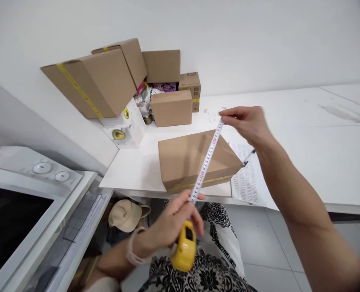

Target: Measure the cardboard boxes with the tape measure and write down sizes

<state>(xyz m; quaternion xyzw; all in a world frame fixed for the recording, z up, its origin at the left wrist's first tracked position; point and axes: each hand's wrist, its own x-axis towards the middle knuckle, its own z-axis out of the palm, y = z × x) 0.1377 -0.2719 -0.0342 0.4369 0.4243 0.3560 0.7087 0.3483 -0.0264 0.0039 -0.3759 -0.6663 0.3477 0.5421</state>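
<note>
Holding measuring tape over a box, right hand pinches its tip, left hand the case end.

L hand grips the white tape blade w/ yellow case just below, R hand pinches its far end, blade straight & slanted over a closed cardboard box on the white desk, can't tell if touching. Printed sheet lies just R of box; more brown ctns at back L nr wall, avocado-print box below them. Beige cap sits lower, L of the person's legs, w/ microwave far L.
</note>
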